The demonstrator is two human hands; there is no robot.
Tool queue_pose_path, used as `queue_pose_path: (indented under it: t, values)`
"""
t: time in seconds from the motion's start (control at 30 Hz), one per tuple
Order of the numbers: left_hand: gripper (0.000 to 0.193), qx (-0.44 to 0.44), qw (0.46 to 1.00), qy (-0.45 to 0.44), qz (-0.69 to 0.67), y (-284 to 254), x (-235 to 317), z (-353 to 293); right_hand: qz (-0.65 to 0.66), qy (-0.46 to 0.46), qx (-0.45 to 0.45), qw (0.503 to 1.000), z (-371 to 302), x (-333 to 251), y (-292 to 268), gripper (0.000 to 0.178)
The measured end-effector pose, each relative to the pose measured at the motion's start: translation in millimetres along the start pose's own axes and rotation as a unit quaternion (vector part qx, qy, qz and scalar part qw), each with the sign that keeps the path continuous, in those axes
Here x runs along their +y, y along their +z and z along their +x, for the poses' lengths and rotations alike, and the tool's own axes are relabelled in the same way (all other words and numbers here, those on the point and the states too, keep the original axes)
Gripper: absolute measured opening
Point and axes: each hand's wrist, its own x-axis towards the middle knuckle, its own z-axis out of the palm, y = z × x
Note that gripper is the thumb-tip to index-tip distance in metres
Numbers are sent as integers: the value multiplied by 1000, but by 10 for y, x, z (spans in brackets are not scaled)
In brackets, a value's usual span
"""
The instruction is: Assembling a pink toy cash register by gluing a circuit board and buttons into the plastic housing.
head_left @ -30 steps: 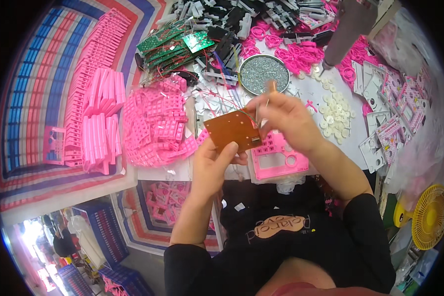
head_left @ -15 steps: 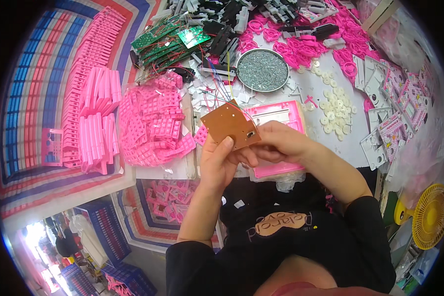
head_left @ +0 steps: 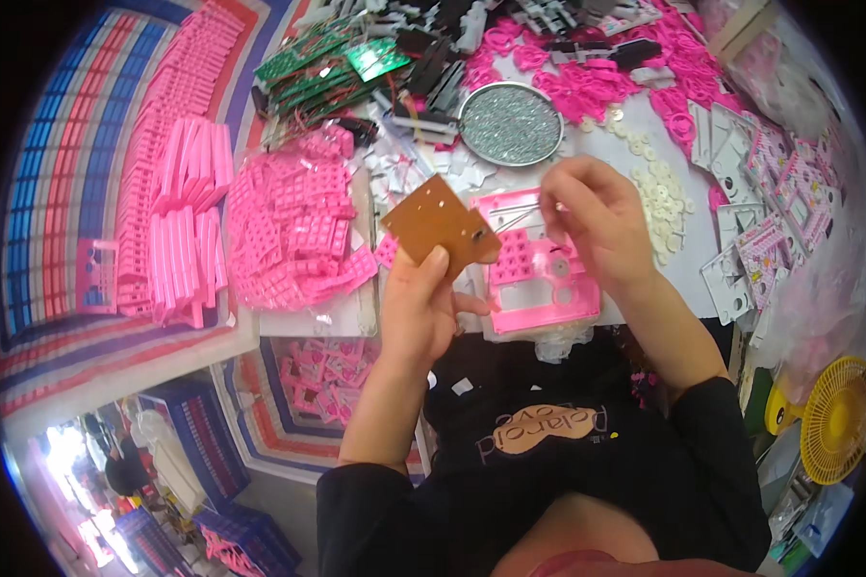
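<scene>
My left hand [head_left: 421, 306] grips a brown circuit board [head_left: 431, 227] by its lower edge, the thumb flat on its plain face. The board is tilted, with small holes and a dark part near its right corner. Thin wires [head_left: 517, 217] stretch from that corner toward my right hand [head_left: 601, 226]. Its fingers are curled in a pinch around the wire ends; the fingertips are partly hidden. Below the hands lies an open pink plastic casing [head_left: 548, 310] with a pink button pad [head_left: 513, 258] set in its left part.
A round tin of small metal screws [head_left: 512, 123] stands behind the casing. Green circuit boards [head_left: 332, 72] pile up at the back left, beside bagged pink button pads [head_left: 293, 226]. White discs [head_left: 662, 207] and printed panels [head_left: 770, 245] lie right; stacked pink casings [head_left: 188, 250] stand far left.
My right hand has left the board's edge and risen to the right, drawing the wires along. The board has shifted slightly left, uncovering the casing and its button pad.
</scene>
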Motion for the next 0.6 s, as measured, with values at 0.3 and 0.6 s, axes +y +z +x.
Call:
queue_pose_path:
  t: [0.3,0.6]
  values:
    - [47,-38,993,-82,-73,-106,25,-53,-112,-60,-70,989,-903,-30,-580,7]
    - [37,-122,977,-106,139,91,38,-280,-673,-164,-4,721,-1078,-1079,-727,40]
